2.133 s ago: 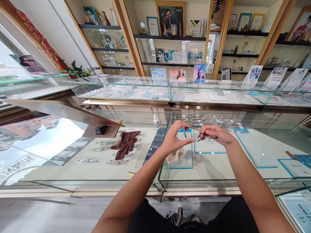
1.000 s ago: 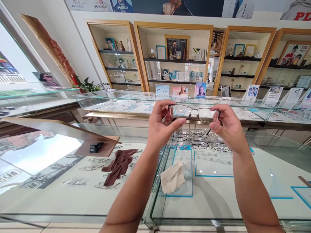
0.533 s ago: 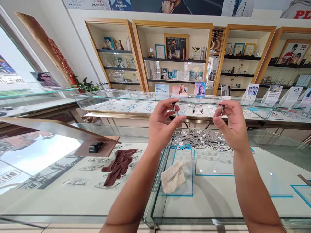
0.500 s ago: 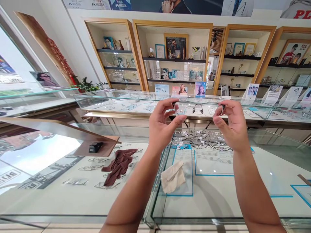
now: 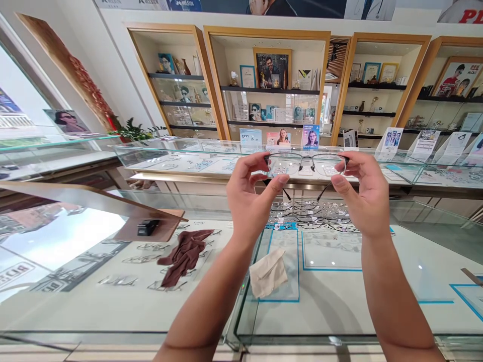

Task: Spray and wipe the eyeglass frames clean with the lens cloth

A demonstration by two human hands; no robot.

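Note:
A pair of eyeglasses (image 5: 307, 157) with a thin dark upper rim, clear lenses and dark nose pads is held up at the height of the far counter. My left hand (image 5: 251, 188) pinches its left end between thumb and fingers. At the other end, my right hand (image 5: 364, 191) grips the frame the same way. The temples hang down behind the lenses, partly hidden by my hands. Below my left wrist, a crumpled cream cloth (image 5: 268, 274) lies on the glass display case (image 5: 328, 317). Rows of eyeglass frames (image 5: 309, 213) show between my forearms.
A maroon cloth (image 5: 184, 256) lies on the left case, near several frames. Beside it, a tilted mirror with a wooden back (image 5: 162, 226) leans over the glass. Across the way runs another glass counter (image 5: 181, 173) with upright cards (image 5: 310, 137); wooden shelves (image 5: 204, 80) line the wall.
The eyeglasses have risen slightly in view and tilted, so their full upper rim shows more clearly. Both hands still hold them; my hands sit slightly farther apart.

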